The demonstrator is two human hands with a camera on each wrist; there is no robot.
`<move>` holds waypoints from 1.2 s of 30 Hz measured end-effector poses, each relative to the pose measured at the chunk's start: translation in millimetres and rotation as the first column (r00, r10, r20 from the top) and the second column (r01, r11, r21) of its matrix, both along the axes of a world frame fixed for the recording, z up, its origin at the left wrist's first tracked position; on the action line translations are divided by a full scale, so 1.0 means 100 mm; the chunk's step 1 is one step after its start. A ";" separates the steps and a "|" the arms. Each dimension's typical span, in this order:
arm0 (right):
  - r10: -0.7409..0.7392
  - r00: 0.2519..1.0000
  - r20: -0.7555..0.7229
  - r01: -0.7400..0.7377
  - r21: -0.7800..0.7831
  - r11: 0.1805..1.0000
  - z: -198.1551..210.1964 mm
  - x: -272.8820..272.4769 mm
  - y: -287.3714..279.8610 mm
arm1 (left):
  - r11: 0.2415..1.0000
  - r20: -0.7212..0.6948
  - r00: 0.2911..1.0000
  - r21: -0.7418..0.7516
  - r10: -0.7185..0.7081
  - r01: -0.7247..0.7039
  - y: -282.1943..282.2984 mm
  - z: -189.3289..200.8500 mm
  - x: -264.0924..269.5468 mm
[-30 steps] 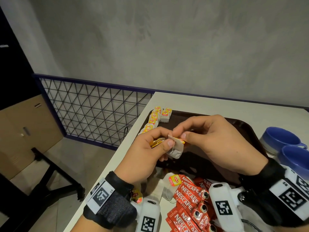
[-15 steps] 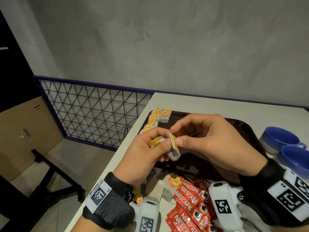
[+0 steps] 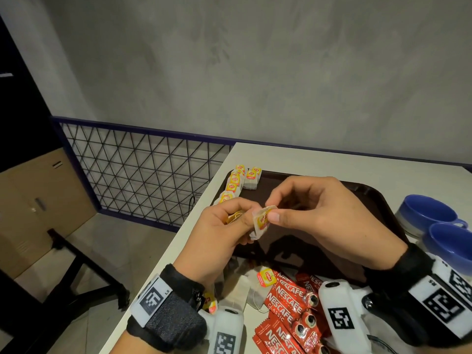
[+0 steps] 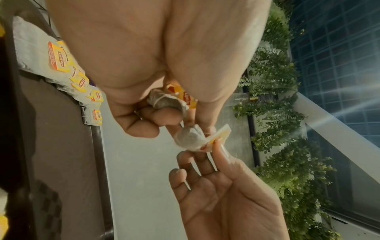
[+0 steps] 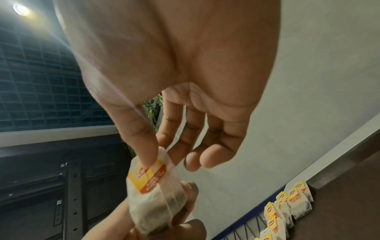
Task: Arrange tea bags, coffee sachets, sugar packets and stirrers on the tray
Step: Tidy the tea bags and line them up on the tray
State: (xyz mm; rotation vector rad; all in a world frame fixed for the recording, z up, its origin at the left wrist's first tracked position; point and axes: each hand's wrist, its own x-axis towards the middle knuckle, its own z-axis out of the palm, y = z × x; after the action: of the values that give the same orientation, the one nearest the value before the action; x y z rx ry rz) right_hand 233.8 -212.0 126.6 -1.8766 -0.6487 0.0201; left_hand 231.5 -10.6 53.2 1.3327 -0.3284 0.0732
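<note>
A grey plaster wall [image 3: 255,72] is rising behind a pale table [image 3: 293,157], with a dark wire-mesh railing [image 3: 143,169] running off to the left of it. A dark brown tray [image 3: 362,198] is lying on the table, and a row of tea bags [image 3: 236,183] with yellow tags is sitting along its far left edge. Above the tray, both hands are meeting in the air. The right hand [image 3: 321,215] is pinching a tea bag [image 3: 261,222] by its yellow and red tag between thumb and forefinger, its other fingers hanging loosely curled, as the right wrist view shows. The left hand [image 3: 219,233] is curling around a second tea bag [image 4: 166,101] tucked against its palm, while its thumb and fingertips are touching the lower part of the bag that the right hand is pinching. At the near edge of the table, loose tea bags [image 3: 245,292] are lying beside a heap of red coffee sachets [image 3: 288,305], just off the tray. Two blue cups [image 3: 434,221] are standing to the right of the tray.
</note>
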 end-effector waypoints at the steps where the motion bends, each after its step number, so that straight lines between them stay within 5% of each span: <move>1: -0.014 1.000 0.000 0.014 0.007 1.000 -0.01 0.01 0.00 | 1.000 -0.004 1.000 0.000 0.021 -0.021 0.00 0.00 0.01; 14: -0.079 0.985 -0.155 0.110 0.199 0.974 -0.03 0.06 0.02 | 0.995 0.076 0.997 0.099 0.020 -0.028 0.00 0.09 -0.07; 22: -0.078 0.994 -0.078 0.079 0.013 0.997 -0.04 0.03 0.02 | 0.983 0.072 0.995 0.164 0.066 -0.077 -0.02 0.03 -0.05; 36: -0.129 0.988 -0.088 0.126 -0.041 0.991 -0.03 0.04 0.00 | 0.966 0.098 0.986 0.208 0.134 -0.152 -0.03 0.06 -0.07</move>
State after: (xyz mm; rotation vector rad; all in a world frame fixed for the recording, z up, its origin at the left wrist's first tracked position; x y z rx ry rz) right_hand 237.4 -212.5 124.0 -1.9359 -0.4683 0.0339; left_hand 224.7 -13.9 59.1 1.5706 -0.3169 0.2198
